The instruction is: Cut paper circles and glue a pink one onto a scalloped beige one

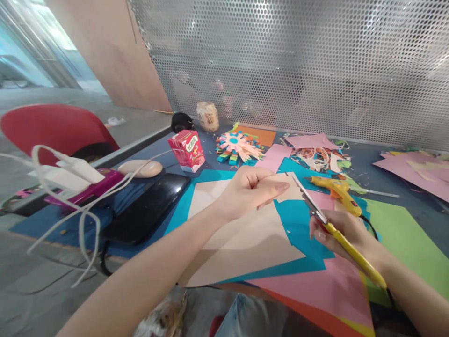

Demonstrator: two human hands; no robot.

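My left hand [247, 189] pinches a small pale peach paper piece [295, 193] between thumb and fingers. In my right hand [347, 229] is a pair of scissors [358, 257] with yellow handles, its blades pointing up and left. The blades lie against the right edge of the paper piece; whether they are cutting into it I cannot tell. Below my left hand, a large pale peach sheet [242, 243] lies over blue paper [298, 224]. Just beyond my right hand rests a yellow glue gun [336, 189].
At the back are a layered paper flower [236, 145], a pink drink carton [189, 152] and a jar [207, 116]. A dark phone-like slab [149, 208] and looping white cables [84, 220] lie left. Green paper [410, 234] and pink sheets [417, 173] lie right. A perforated metal panel [298, 61] stands behind.
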